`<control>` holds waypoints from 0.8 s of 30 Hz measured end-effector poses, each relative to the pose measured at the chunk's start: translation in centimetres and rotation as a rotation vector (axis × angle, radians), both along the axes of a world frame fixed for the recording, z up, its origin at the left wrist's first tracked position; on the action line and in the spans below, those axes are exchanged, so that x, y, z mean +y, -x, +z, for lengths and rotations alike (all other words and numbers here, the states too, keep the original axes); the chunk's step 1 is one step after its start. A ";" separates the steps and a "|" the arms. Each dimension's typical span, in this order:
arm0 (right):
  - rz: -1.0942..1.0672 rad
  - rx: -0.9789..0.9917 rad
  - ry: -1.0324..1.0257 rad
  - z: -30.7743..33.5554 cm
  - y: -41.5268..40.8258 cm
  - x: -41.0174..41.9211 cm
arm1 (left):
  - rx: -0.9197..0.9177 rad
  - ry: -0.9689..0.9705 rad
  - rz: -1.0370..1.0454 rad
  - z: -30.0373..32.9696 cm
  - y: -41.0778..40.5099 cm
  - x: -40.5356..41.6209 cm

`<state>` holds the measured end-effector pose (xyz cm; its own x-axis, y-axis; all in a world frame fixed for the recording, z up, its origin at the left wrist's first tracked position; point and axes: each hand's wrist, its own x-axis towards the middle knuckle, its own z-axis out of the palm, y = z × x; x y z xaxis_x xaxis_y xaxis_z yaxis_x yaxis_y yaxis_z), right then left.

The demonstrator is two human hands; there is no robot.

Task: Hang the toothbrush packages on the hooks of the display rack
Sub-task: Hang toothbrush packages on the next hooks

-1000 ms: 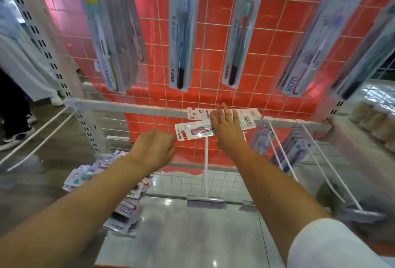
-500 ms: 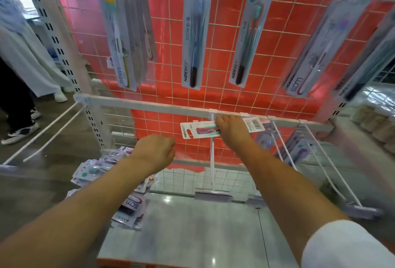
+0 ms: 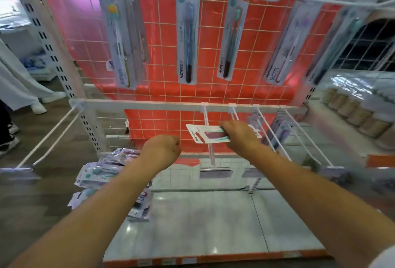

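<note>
Hanging partly done; stock remains.
I see my right hand point(image 3: 239, 137) gripping a toothbrush package point(image 3: 206, 136) at the hook point(image 3: 208, 137); left hand point(image 3: 162, 150) fisted, empty; pile point(image 3: 102, 173) at 8 o'clock unhung.

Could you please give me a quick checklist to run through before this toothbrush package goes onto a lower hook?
1. Right hand grips the package: ok.
2. Package lies across the lower hook, not yet hanging: not ok.
3. Hang hole lined up with the hook tip: cannot tell.
4. Left hand curled and holding nothing, clear of the hook: ok.
5. More stock in the pile on the shelf: ok.
</note>
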<state>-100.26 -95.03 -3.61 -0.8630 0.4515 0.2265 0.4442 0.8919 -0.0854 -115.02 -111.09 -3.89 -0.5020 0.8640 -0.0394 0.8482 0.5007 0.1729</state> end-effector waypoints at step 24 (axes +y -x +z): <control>0.134 0.844 1.051 8.6 2.1 -7.9 | -0.842 -0.637 -0.175 3.9 -0.9 -1.6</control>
